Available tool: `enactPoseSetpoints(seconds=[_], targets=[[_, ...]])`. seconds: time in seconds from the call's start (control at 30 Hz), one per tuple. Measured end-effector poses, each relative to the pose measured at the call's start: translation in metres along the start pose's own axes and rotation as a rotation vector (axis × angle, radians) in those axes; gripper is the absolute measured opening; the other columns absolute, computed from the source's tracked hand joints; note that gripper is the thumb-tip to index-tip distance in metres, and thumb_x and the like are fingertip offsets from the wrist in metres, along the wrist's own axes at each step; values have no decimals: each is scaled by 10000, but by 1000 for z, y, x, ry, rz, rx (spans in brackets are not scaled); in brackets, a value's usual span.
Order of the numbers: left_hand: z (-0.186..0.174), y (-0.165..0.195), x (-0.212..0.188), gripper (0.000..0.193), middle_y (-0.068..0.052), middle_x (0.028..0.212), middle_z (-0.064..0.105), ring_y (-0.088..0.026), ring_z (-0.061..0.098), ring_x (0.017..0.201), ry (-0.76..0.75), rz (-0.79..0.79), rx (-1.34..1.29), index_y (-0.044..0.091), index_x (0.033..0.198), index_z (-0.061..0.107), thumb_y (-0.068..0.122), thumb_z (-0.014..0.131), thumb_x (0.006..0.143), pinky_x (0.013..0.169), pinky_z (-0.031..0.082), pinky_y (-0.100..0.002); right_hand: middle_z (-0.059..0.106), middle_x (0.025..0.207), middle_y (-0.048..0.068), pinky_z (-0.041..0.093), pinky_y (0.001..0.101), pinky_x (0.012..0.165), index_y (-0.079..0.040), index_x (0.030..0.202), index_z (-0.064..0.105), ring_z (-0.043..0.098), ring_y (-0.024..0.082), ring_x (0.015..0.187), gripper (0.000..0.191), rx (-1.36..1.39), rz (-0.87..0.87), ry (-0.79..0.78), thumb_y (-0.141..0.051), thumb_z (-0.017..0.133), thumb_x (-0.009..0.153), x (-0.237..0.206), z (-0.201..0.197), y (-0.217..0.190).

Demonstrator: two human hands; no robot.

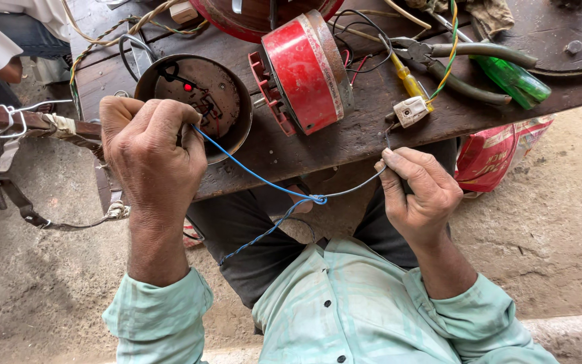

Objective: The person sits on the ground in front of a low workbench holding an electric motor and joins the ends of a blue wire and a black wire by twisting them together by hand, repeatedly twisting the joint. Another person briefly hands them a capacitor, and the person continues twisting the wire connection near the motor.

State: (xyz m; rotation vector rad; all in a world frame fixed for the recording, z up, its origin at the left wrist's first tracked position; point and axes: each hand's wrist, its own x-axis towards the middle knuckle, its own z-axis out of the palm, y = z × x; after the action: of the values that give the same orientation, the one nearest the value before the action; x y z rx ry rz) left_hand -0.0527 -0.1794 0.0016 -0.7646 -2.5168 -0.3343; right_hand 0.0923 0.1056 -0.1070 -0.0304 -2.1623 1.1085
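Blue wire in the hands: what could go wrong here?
The blue wire is stretched between the left hand and the right hand; a hard tug might snap it or loosen the twisted joint in the middle. The red motor stands on its edge near the front of the wooden bench, so a jerk might tip it off.

The desk (pixel 345 138) is crowded. A round metal cover (pixel 227 101) sits at its near edge just beside the left hand (pixel 149 158), with a red motor housing (pixel 301 71) close on its right. Further right, pliers (pixel 469 67), a green-handled screwdriver (pixel 513 79) and a small white connector (pixel 411 111) fill the far side. A blue wire (pixel 257 176) spans the gap between the hands. Bare sandy floor (pixel 554 222) lies open on the right.
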Motion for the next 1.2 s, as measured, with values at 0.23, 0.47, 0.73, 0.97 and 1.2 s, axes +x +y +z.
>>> enactPoseSetpoints(seconds=[0.23,0.47,0.73,0.97,1.2], targets=[[2,-2,0,178,26,912,685,-224,526,964,-2,2,14,132,898,701,6,807,830,881,447,-339,734,1078,137,603,282,791,-6,1132,729,732,220,943,213,-17,13,-3,25,825,944,-2,-1,-1],[2,-2,-1,179,31,918,687,-219,525,967,-3,4,19,135,899,702,0,798,831,884,446,-337,733,1083,139,611,279,799,-4,1141,725,736,216,947,201,-7,17,3,27,814,963,-1,-1,0],[3,-3,0,177,30,912,683,-221,521,970,2,11,22,132,899,699,2,793,826,890,441,-340,734,1085,138,601,288,805,-7,1139,730,735,223,955,192,-36,12,10,13,817,969,0,-3,1],[4,-5,0,175,29,915,683,-222,517,968,5,8,19,130,897,695,1,792,829,891,441,-341,731,1082,142,605,289,812,-3,1133,727,733,221,953,188,-29,-1,21,18,816,968,1,-3,0],[5,-5,0,181,35,915,683,-217,517,971,3,13,26,133,898,696,-3,787,821,893,442,-338,734,1086,139,598,281,824,-6,1134,728,734,226,963,190,-19,19,6,17,814,967,2,-4,0]])
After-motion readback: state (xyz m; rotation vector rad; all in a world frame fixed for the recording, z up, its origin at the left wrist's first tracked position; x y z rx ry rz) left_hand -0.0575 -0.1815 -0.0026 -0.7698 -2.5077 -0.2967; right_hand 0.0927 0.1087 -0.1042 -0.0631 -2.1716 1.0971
